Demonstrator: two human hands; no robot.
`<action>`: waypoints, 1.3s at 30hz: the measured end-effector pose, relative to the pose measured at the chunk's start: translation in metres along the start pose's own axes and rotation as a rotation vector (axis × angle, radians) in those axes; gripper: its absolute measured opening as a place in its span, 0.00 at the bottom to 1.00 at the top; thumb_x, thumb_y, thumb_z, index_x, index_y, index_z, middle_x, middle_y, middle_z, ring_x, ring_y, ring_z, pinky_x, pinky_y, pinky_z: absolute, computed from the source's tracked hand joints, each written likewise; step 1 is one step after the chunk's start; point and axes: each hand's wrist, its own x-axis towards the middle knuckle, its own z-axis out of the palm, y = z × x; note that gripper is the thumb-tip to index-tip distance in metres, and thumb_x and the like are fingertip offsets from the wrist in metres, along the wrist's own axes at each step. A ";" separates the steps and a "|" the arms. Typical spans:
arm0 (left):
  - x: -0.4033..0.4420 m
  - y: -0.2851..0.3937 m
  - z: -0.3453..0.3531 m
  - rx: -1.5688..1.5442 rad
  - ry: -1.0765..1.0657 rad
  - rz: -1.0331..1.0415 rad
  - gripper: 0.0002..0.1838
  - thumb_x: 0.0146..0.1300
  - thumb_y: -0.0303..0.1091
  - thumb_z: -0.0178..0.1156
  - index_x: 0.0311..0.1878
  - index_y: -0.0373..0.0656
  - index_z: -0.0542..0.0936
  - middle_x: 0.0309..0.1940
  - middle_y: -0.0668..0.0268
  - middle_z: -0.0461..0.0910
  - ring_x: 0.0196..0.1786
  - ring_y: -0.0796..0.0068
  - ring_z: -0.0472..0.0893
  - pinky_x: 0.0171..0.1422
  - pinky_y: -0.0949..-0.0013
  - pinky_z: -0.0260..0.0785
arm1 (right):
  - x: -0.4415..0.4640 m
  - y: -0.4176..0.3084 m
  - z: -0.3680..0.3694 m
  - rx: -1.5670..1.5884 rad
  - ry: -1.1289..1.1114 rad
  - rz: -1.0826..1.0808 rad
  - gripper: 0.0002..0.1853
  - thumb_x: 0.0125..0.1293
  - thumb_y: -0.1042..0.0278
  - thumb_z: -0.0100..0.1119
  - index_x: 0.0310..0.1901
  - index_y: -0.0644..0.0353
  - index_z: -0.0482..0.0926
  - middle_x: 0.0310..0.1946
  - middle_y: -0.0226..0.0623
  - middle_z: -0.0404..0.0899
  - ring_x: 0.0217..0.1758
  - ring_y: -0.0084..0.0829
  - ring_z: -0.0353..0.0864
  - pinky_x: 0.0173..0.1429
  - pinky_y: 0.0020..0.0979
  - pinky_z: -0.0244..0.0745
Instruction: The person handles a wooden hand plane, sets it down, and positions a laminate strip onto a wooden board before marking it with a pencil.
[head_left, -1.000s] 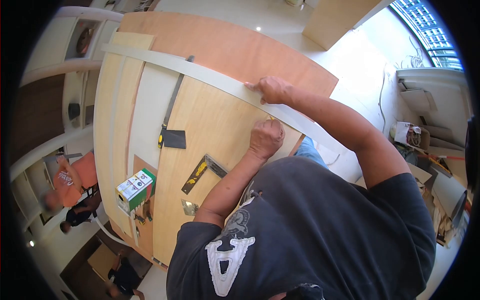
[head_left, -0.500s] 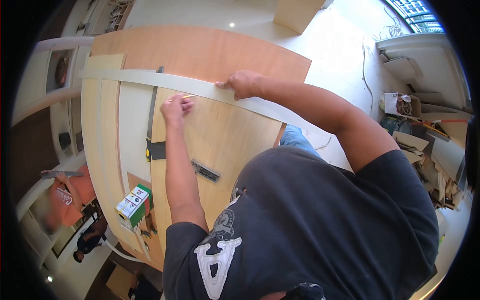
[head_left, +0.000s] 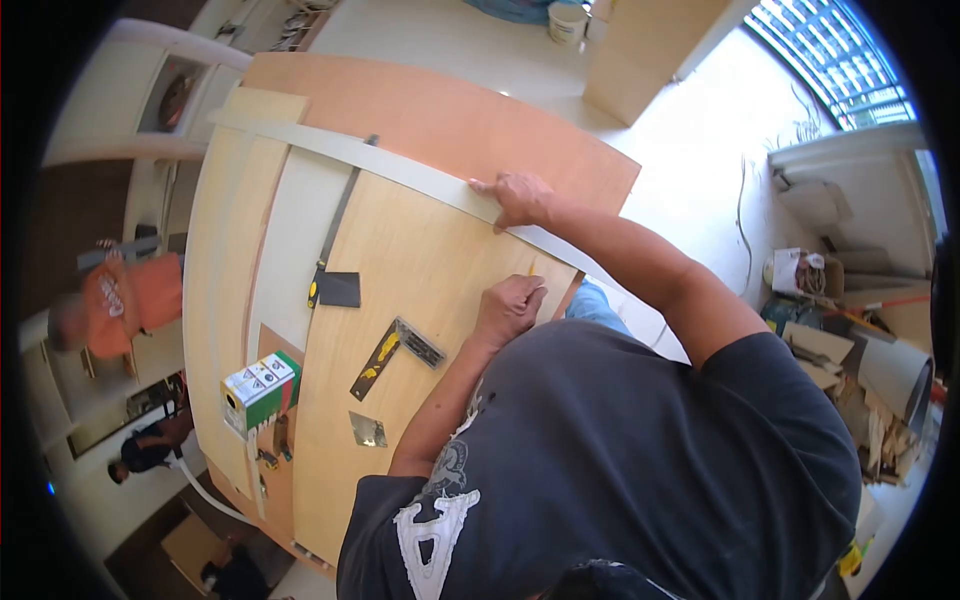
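Note:
My left hand (head_left: 512,308) is closed around a thin yellow pencil (head_left: 533,269) over the near right part of a pale wood panel (head_left: 430,245). My right hand (head_left: 520,200) spans a long white strip (head_left: 405,172), forefinger at its far edge and thumb at its near edge, pressing it on the panel. Left of my left hand lies a try square (head_left: 378,362) with a grey stock and a dark blade marked in yellow. A small shiny metal plate (head_left: 367,429) rests nearer me. Farther left lies a dark, long-bladed tool (head_left: 338,288) with a yellow patch.
A reddish-brown board (head_left: 420,110) extends behind the strip. At the left stands a green-and-white can (head_left: 262,390), small tools beside it. One person in an orange shirt (head_left: 130,305) and others are beyond. Cardboard and scraps (head_left: 885,430) pile up at the right.
My left hand has moved with the pencil from the strip's middle to the near right, by the panel edge. The right hand stays on the strip. My view has shifted, showing the whole try square.

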 end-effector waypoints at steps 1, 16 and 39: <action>-0.003 0.005 -0.006 0.001 0.023 -0.030 0.07 0.60 0.29 0.68 0.41 0.41 0.85 0.37 0.53 0.86 0.38 0.53 0.86 0.44 0.58 0.80 | -0.001 -0.001 0.003 0.020 0.016 -0.008 0.47 0.49 0.57 0.76 0.75 0.43 0.68 0.51 0.55 0.81 0.57 0.53 0.81 0.59 0.46 0.77; -0.080 -0.039 -0.171 -1.063 0.884 -0.746 0.26 0.70 0.47 0.62 0.61 0.36 0.72 0.39 0.62 0.81 0.40 0.67 0.84 0.46 0.61 0.76 | -0.177 -0.104 -0.004 0.348 0.337 -0.134 0.41 0.46 0.64 0.66 0.66 0.70 0.71 0.46 0.59 0.77 0.52 0.59 0.78 0.56 0.49 0.75; -0.139 0.092 -0.386 -1.139 0.912 0.181 0.19 0.72 0.31 0.57 0.64 0.38 0.76 0.47 0.64 0.80 0.44 0.73 0.80 0.53 0.60 0.72 | -0.332 -0.075 0.013 0.090 0.338 -0.171 0.46 0.43 0.72 0.75 0.70 0.62 0.70 0.38 0.47 0.79 0.40 0.51 0.80 0.44 0.46 0.77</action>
